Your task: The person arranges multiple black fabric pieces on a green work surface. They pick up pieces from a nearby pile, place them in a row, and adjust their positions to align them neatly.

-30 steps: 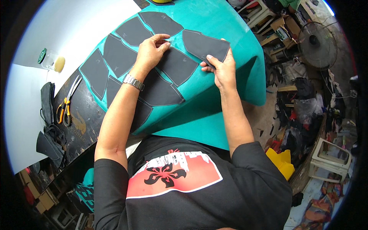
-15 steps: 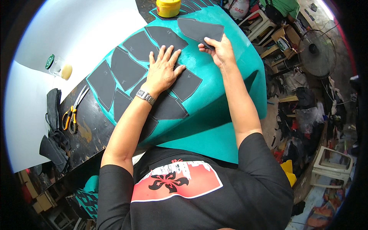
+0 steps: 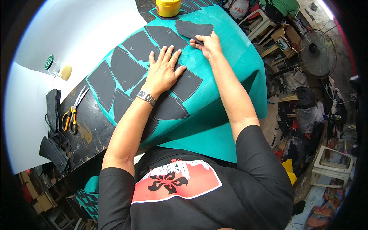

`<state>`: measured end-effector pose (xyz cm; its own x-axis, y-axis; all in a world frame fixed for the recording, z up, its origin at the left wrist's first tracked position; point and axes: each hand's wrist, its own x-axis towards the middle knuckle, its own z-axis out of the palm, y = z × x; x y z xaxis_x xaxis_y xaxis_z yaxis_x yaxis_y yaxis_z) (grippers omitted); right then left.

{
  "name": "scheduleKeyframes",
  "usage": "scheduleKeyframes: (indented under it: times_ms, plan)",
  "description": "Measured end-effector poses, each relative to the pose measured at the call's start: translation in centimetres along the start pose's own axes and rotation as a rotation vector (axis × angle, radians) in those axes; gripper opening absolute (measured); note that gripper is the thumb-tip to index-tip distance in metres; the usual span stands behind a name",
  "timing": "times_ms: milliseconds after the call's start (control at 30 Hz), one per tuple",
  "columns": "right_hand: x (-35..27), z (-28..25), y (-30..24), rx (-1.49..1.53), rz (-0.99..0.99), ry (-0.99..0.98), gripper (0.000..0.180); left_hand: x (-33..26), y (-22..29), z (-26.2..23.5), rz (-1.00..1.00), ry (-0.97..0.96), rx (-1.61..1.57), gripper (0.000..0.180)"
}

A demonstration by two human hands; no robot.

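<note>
A large teal sheet [image 3: 237,73], perhaps leather or fabric, drapes over the table with several black cut pieces laid close together on it. My left hand [image 3: 164,73] lies flat with fingers spread across some of those pieces, among them one black piece [image 3: 188,83] beside its thumb. Pinched by its near edge in my right hand [image 3: 209,45] is another black panel [image 3: 191,30], held at the far side beside the laid-out black piece [image 3: 166,36]. Whether the held panel touches the sheet I cannot tell.
A yellow tub [image 3: 168,7] stands at the far edge. Left are orange-handled scissors [image 3: 73,113], black scraps [image 3: 53,149], a glass jar [image 3: 57,67] and a white sheet [image 3: 30,122]. A fan [image 3: 317,53] and plastic stool [image 3: 332,166] are on the right.
My right hand has brought the black panel a little left, closer to the laid-out pieces, and the panel tilts differently. My left hand stays in place.
</note>
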<state>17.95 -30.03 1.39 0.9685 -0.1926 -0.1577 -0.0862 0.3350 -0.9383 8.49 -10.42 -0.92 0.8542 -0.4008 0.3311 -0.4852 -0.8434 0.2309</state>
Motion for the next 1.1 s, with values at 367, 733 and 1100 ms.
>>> scheduleKeyframes:
  times_ms: [367,733,1100]
  plan:
    - [-2.6,-3.6,-5.0,-0.135,-0.125,-0.404,0.022,0.4,-0.9,-0.9,-0.030,0.114,-0.394,0.043]
    - [-3.6,-6.6,-8.9,-0.891,0.019,-0.888,0.043,1.0,5.1,-2.6,-0.229,-0.206,-1.207,0.068]
    - [-7.0,-8.3,-8.0,-0.404,-0.069,-0.719,0.069,1.7,5.0,-2.0,-0.291,-0.123,-1.421,0.035]
